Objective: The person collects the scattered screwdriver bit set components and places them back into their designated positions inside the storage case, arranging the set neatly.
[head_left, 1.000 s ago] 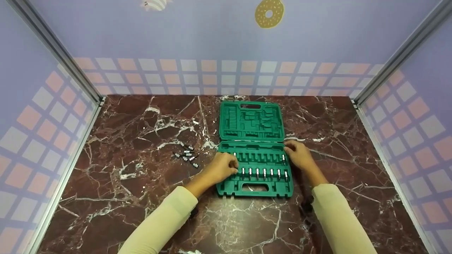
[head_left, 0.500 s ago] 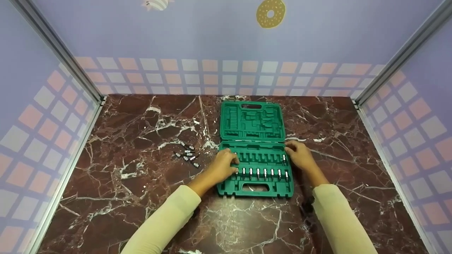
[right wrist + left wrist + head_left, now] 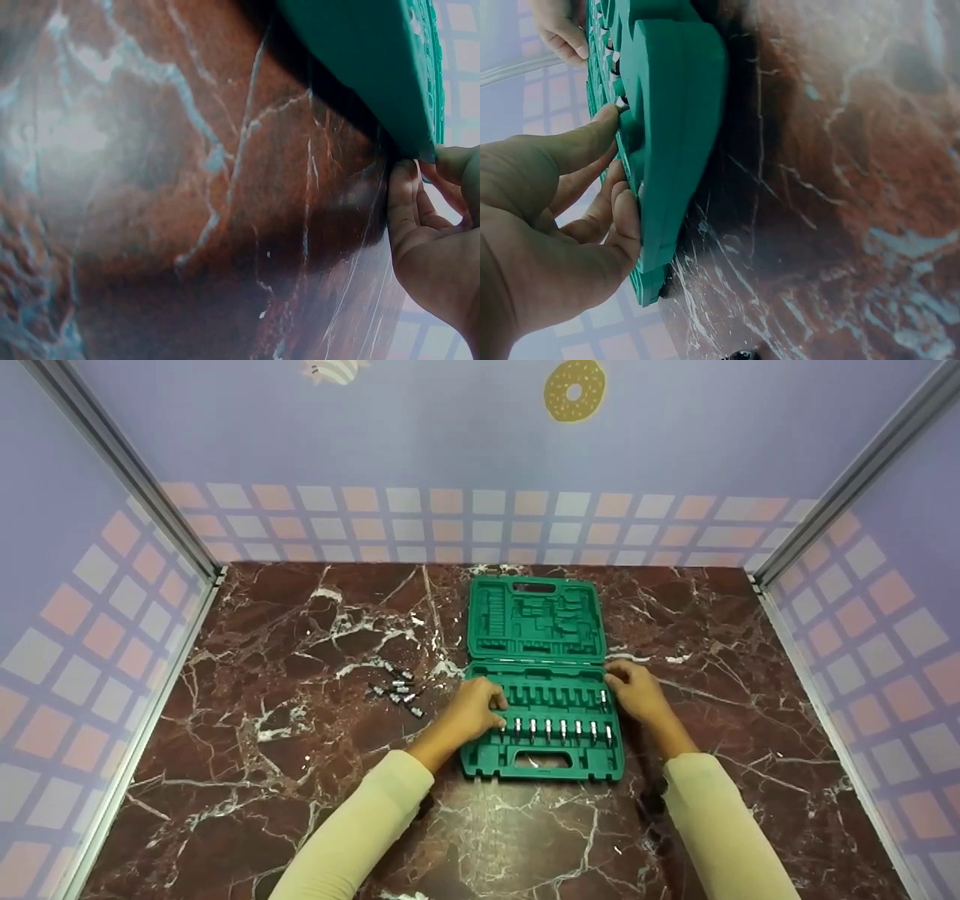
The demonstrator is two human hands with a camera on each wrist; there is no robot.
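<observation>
An open green socket case (image 3: 544, 769) lies on the table, its lid folded back. In the head view my left hand (image 3: 466, 711) bends over the left side of the case. Its thumb is on a bit socket (image 3: 503, 728) at the left end of the front row, while the other fingertips rest at the case wall in the left wrist view. More chrome bit sockets (image 3: 563, 730) stand along that row, and one (image 3: 603, 700) sits at the right of the back row. My right hand (image 3: 636, 688) pinches the right edge of the case near the hinge.
Several loose bit sockets (image 3: 399, 688) with dark tips lie in a small pile left of the case. The dark red marble table (image 3: 300, 810) is bounded by a patterned back wall (image 3: 480, 450) and side panels.
My left thumb and fingers have shifted slightly right, and a bit socket now shows beside the thumb at the left end of the front row. My right hand stays at the case edge.
</observation>
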